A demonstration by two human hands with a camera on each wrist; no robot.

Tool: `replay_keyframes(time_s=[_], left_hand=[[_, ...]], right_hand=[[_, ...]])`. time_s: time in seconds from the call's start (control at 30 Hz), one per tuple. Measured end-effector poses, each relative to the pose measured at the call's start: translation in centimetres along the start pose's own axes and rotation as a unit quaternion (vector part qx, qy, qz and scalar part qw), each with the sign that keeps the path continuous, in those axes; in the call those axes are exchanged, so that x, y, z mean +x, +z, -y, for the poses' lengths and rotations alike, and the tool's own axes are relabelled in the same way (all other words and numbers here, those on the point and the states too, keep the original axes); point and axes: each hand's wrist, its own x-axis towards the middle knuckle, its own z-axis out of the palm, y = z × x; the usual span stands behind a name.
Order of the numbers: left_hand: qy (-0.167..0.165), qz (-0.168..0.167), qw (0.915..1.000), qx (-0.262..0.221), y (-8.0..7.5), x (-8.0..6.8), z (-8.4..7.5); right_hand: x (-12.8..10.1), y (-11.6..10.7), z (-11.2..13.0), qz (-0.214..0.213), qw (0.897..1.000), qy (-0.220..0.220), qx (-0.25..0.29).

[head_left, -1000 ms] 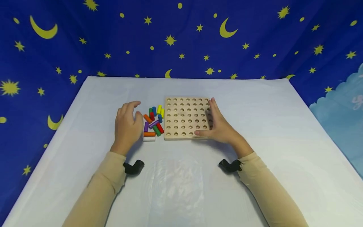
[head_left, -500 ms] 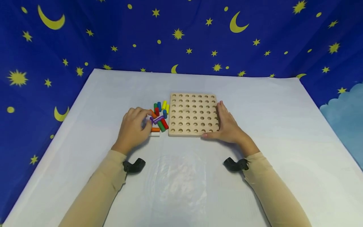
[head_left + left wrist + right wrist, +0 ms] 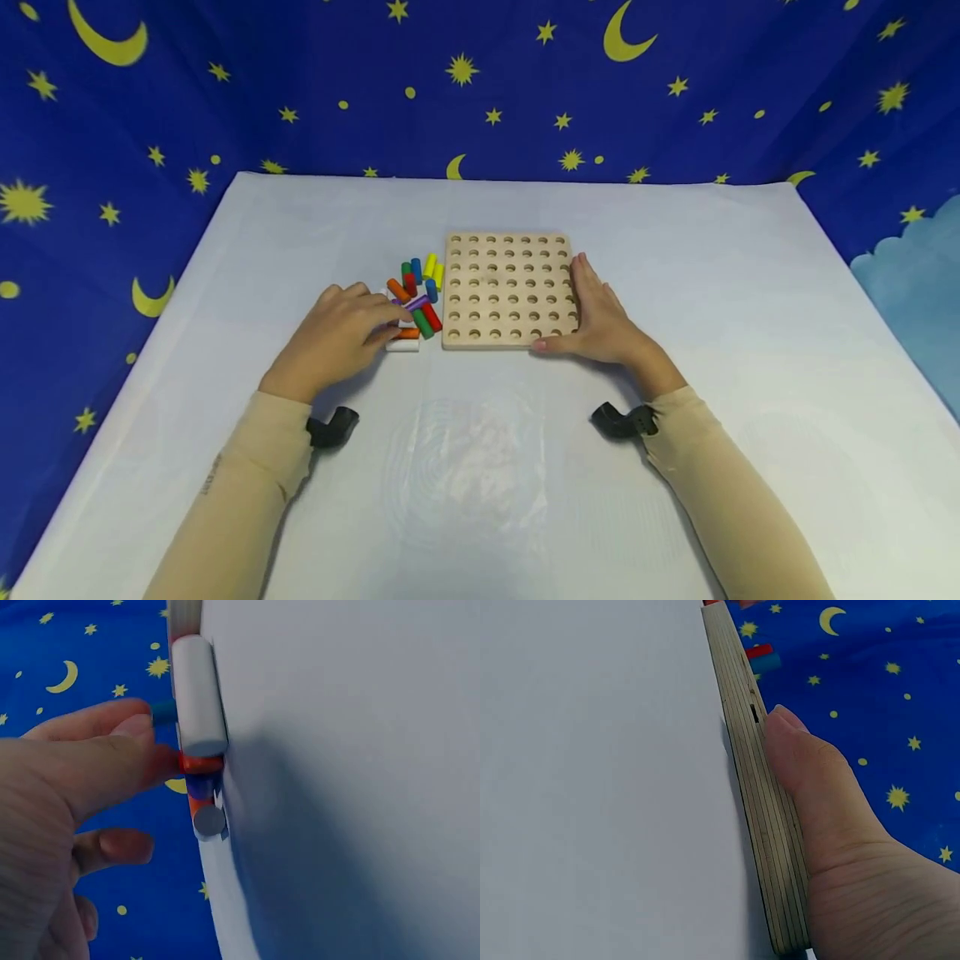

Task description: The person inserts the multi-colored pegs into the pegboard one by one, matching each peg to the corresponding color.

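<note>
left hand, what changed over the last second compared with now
The left hand moved right from beside the heap of small coloured wooden pegs onto it, fingers now among the pegs; whether it grips one cannot be told. The right hand stayed flat against the square wooden pegboard, whose holes remain empty.

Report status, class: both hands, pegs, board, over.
Left hand touching the loose pegs. Right hand flat against the board edge. All holes empty. Nothing in the way.
</note>
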Motion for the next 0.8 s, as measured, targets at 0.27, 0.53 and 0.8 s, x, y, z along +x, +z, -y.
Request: replay_keyframes(time_s=[0.27,0.53,0.8], left_hand=[[0.025,0.043,0.9987,0.015,-0.6,0.8,0.2],[0.057,0.057,0.9956,0.049,-0.3,1.7,-0.3],[0.061,0.044,0.9958,0.052,0.3,1.7,-0.2]], right_hand=[[0.0,-0.1,0.1,0.002,1.000,-0.002,-0.014],[0.1,0.1,0.0,-0.004,1.000,-0.005,-0.014],[0.1,0.1,0.0,-0.001,1.000,-0.008,-0.010]])
